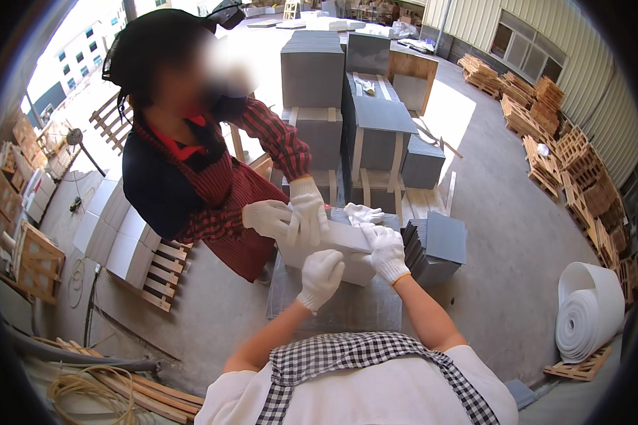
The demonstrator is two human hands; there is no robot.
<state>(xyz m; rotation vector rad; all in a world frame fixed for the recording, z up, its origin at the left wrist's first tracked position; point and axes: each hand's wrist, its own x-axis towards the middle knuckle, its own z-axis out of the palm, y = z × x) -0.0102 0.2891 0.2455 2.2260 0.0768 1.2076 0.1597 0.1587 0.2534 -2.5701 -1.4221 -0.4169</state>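
Note:
My left hand [321, 276] wears a white glove and presses on the near side of a grey-white wrapped slab bundle [340, 241]. Gloved the same way, my right hand [385, 249] rests on the bundle's top right corner. The bundle sits on a plastic-covered surface [347, 308]. Opposite me a co-worker in a dark top and red checked apron holds the bundle's far left end with both white-gloved hands [290, 216]. A loose white glove [361, 212] lies just behind the bundle.
Stacks of grey slabs [376, 120] stand behind the work spot, with more slabs [439, 244] leaning at my right. A roll of white foam [590, 312] lies on a pallet at the right. Wooden pallets [560, 156] line the right wall. White blocks [113, 227] and cables are at the left.

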